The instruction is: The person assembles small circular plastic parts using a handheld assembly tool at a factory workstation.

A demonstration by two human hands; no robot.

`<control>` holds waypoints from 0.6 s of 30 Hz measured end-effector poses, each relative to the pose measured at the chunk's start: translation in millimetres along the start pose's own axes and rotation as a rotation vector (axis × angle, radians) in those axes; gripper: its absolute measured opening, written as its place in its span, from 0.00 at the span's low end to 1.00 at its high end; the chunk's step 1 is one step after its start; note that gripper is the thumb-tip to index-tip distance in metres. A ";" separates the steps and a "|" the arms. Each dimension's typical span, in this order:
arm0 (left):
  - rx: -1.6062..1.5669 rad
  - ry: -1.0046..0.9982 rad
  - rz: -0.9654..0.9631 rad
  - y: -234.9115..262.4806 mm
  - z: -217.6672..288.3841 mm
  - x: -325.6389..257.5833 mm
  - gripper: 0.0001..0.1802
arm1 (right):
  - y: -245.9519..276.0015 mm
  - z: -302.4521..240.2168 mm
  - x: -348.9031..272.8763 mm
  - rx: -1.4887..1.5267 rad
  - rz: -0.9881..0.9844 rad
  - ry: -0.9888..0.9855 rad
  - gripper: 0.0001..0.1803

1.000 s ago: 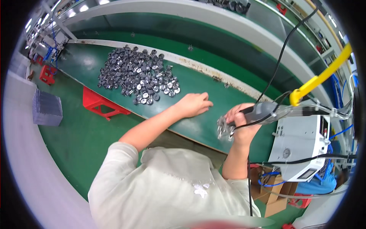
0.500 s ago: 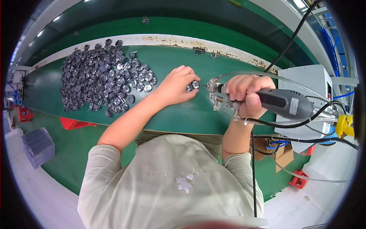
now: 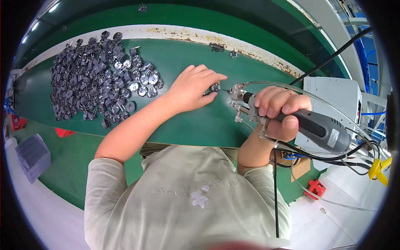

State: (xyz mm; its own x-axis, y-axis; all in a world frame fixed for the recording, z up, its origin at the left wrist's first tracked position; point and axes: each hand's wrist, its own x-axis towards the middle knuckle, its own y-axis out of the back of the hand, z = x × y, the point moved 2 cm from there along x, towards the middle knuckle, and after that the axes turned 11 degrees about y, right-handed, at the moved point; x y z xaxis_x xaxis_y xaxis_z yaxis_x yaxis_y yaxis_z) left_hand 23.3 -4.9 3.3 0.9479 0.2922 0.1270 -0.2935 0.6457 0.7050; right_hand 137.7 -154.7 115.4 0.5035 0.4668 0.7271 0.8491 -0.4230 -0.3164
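Observation:
My left hand [image 3: 192,89] is closed over the green worktable [image 3: 187,131], its index finger stretched to the right. Between its fingers and thumb sits a small round dark part [image 3: 215,87] with a shiny face; the palm side is hidden. My right hand [image 3: 283,110] wraps round a grey corded hand tool [image 3: 321,130]. That tool has a metal bracket and clear tubing at its front, and its thin tip points left, a short gap from the round part. A large heap of similar dark parts [image 3: 89,79] lies left of my left hand.
A light grey machine box [image 3: 333,93] stands at the right. Black cables [image 3: 277,196] and a clear tube [image 3: 329,100] run around my right arm. A rusty white ledge [image 3: 166,32] borders the table's far side. One loose part [image 3: 233,54] lies near it.
The view has shifted slightly. My left index finger has straightened outward, and one round part shows at the fingertips where two did. The hand tool stays in my right hand, tilted a little more.

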 end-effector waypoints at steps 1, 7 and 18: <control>-0.037 -0.037 -0.022 1.4 -1.0 -1.3 0.29 | 0.6 -0.5 -1.8 0.008 0.001 -0.007 0.17; -0.109 -0.054 0.057 6.0 -1.6 -5.1 0.22 | -5.0 6.2 -6.5 -0.006 0.024 -0.002 0.17; -0.108 -0.063 0.049 3.4 -4.8 -5.5 0.15 | -6.0 13.4 -8.2 -0.020 -0.006 0.005 0.17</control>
State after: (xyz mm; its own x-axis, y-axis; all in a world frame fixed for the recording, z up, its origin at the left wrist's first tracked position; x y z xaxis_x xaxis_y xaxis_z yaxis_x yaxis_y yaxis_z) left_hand 16.5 -0.9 1.7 0.9370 0.2824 0.2056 -0.3480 0.7050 0.6179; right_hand 130.6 -145.7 103.2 0.4974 0.4658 0.7319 0.8488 -0.4358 -0.2995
